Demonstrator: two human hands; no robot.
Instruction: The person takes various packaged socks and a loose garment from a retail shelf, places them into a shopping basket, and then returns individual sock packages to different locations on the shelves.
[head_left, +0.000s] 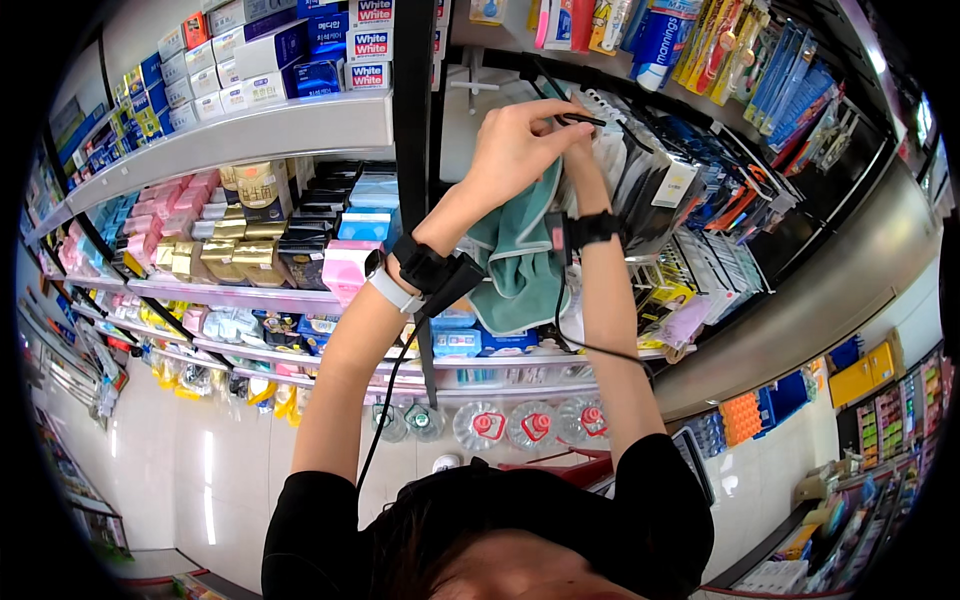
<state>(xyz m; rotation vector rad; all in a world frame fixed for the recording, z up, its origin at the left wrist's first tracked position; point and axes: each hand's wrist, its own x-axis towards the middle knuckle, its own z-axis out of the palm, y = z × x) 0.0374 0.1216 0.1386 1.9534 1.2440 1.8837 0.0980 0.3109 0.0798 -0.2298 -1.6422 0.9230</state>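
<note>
My left hand (521, 146) is raised in front of the shelf rack, its thumb and index finger pinching the end of a black hook (585, 118). Just beside it, my right hand (577, 150) is at the same hooks, its fingers mostly hidden behind the left hand. Below both hands hangs a green cloth (517, 255) with pale edging, draped in folds between my forearms; what holds it up is hidden. Packets on hooks (630, 180) hang directly right of my hands. Black straps with cables sit on both wrists, and a white-banded watch (394, 289) is on the left one.
A black upright post (412, 135) stands left of the hands. Shelves with toothpaste boxes (367, 45) and tissue packs (262, 262) extend left. Toothbrush packs (720, 52) hang above right. Large water bottles (480, 426) stand on the floor below. A curved metal panel (810, 300) is at the right.
</note>
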